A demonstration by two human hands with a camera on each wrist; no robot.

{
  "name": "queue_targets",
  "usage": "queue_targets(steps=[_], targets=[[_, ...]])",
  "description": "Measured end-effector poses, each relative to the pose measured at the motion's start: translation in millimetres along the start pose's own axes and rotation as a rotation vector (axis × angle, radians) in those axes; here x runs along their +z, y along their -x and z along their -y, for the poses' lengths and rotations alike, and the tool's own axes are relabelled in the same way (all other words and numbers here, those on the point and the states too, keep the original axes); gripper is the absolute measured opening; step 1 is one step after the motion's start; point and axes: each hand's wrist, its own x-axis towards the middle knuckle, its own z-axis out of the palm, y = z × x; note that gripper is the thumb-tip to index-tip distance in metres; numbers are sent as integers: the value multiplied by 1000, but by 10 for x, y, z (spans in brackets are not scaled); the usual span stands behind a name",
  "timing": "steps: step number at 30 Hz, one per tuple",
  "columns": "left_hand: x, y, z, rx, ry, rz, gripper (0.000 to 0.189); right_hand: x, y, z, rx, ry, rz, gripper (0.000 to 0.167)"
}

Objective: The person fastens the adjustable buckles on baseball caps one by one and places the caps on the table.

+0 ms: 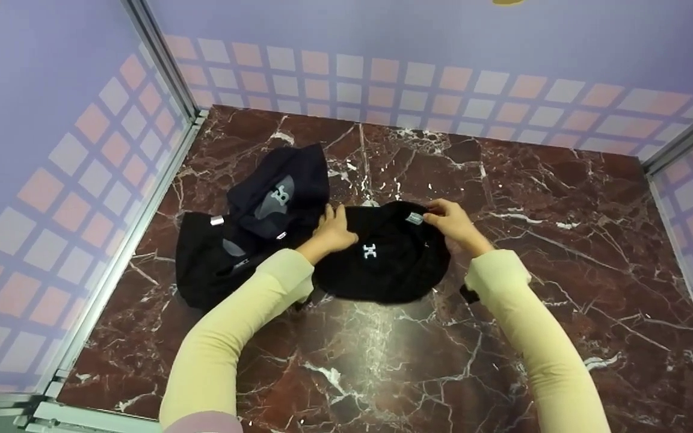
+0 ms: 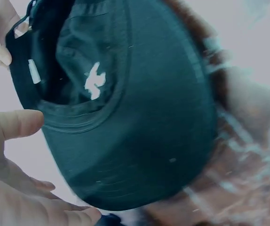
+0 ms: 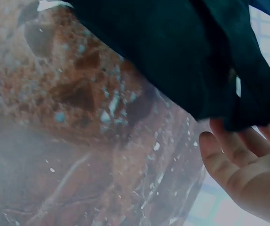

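In the head view a black baseball cap (image 1: 403, 273) with a white emblem lies between the two hands, its hollow inside facing up. At its left edge is my left hand (image 1: 334, 231), thumb toward the cap and fingers extended. The left wrist view shows that thumb at the cap's rim and the fingertips beside the brim (image 2: 168, 108). My right hand (image 1: 452, 222) pinches the cap's back edge near a pale label (image 1: 414, 218). From the right wrist, fingers (image 3: 229, 160) reach behind the dark fabric (image 3: 172, 61); part of the grip is hidden.
Left of the cap lie a navy cap (image 1: 304, 174) with a grey patch and a black cap (image 1: 196, 264), overlapping. All rest on a dark red marbled surface (image 1: 382, 373). Purple panels with pale squares (image 1: 346, 36) stand behind and at both sides, joined by metal posts (image 1: 160, 54).
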Motion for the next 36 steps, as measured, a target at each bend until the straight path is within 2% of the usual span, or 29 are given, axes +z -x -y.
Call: queue_targets(steps=[4,8,15,18,26,29,32,36], targets=[[102,9,52,-1,6,-1,79,52,11,-41,10,32,-48,30],[214,2,68,34,-49,17,79,44,29,-72,41,60,-63,29],[333,-123,83,140,-133,85,83,-72,60,-143,90,140,4,28],[335,-214,99,194,-172,92,86,-135,81,-184,116,106,50,24],[316,-387,149,330,-233,95,84,-250,179,-262,214,-81,191,5],[316,-420,162,368,-280,85,82,-272,227,-251,218,-51,211,7],[305,-403,143,378,-316,51,78,-295,249,-291,191,5,223,9],[277,-283,118,350,-259,-19,70,-326,250,-380,175,11,251,8]])
